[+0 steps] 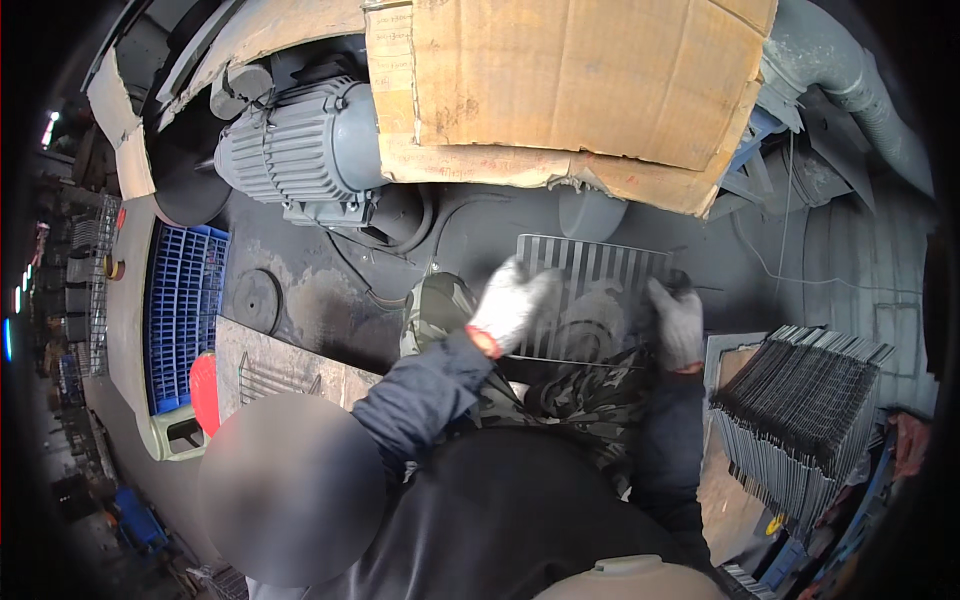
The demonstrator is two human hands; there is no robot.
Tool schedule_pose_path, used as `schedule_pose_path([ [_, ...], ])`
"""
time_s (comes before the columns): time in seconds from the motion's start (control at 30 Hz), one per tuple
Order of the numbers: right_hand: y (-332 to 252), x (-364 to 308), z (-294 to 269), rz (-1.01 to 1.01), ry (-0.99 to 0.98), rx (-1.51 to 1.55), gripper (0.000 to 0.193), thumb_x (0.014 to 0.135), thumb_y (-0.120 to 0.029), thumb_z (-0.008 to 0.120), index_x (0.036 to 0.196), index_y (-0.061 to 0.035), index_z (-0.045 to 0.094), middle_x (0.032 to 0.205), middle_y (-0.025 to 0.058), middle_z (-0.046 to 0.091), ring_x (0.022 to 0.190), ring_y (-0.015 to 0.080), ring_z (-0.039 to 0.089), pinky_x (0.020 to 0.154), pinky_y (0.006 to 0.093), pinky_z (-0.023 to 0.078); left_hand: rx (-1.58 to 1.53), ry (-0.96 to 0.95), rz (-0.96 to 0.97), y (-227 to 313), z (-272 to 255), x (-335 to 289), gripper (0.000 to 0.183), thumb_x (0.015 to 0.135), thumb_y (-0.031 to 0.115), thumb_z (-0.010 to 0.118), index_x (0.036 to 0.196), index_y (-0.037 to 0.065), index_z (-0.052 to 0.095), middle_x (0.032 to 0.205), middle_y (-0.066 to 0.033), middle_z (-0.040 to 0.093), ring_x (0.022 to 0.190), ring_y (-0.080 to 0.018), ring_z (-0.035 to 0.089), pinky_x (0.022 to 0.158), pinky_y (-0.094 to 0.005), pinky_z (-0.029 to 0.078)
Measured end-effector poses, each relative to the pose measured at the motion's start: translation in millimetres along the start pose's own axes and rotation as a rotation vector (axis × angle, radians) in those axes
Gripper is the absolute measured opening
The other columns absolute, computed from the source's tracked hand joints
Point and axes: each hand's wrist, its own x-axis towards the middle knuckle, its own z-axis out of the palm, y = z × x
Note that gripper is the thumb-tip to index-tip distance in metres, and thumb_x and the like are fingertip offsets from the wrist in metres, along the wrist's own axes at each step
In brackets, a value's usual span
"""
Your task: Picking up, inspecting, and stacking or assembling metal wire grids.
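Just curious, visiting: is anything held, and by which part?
A wire rack, apparently by its left edge in the left hand; the right hand is at its right edge, grip unclear.

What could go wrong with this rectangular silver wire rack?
The rectangular silver wire rack is near the grey round wheel; if that turns, it might snag. The white-gloved left hand and grey-gloved right hand by the rack could then be jerked. The stack of grey wire racks might topple if bumped.
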Motion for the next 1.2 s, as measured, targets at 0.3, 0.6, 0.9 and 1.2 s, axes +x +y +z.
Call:
schedule_pose_path([
  [0.3, 50.1, 9.9, 20.7, -0.17, -0.106, -0.121, 0.027, 0.099, -0.024, 0.078, 0.116, -0.0021, 0.078, 0.1, 0.0057, 0.078, 0.086, 0.0119, 0.068, 0.077, 0.0335, 0.055, 0.019, -0.007, -0.317, 61.9, -56.2, -12.5, 0.041, 0.103, 0.025, 0.075, 0.13, -0.001, 0.06, 0.105, -0.0108, 0.071, 0.071, -0.0163, 0.069, 0.057, -0.0308, 0.06],
  [0.6, 10.0, -27.2, -23.3, 0.127, -0.368, 0.361, 0.029, 0.108, -0.011, 0.061, 0.134, 0.0004, 0.069, 0.114, 0.0098, 0.075, 0.095, 0.0183, 0.073, 0.086, 0.028, 0.058, -0.41, -0.245, -0.451, 48.3, -35.5, 6.4, 0.025, 0.104, 0.019, 0.071, 0.124, 0.003, 0.066, 0.103, -0.0087, 0.074, 0.075, -0.0181, 0.071, 0.065, -0.0359, 0.063],
  [0.9, 11.2, -20.3, 15.9, 0.101, -0.183, 0.152, 0.029, 0.106, -0.022, 0.066, 0.123, -0.0017, 0.077, 0.094, 0.0008, 0.072, 0.081, 0.0093, 0.065, 0.073, 0.026, 0.052, -0.323, -0.175, -0.514, 56.1, -62.9, 15.4, 0.022, 0.104, 0.023, 0.072, 0.114, 0.004, 0.07, 0.097, -0.0067, 0.072, 0.084, -0.0231, 0.072, 0.083, -0.0423, 0.064],
  [1.2, -15.0, -22.9, -13.9, 0.056, -0.353, 0.148, 0.034, 0.104, -0.016, 0.065, 0.133, 0.0012, 0.068, 0.1, 0.0064, 0.078, 0.078, 0.0143, 0.07, 0.07, 0.0282, 0.054, -0.593, -0.355, -0.458, 11.4, -49.9, 19.9, 0.023, 0.104, 0.016, 0.069, 0.12, -0.001, 0.068, 0.102, -0.0092, 0.075, 0.082, -0.0234, 0.073, 0.077, -0.0397, 0.064],
])
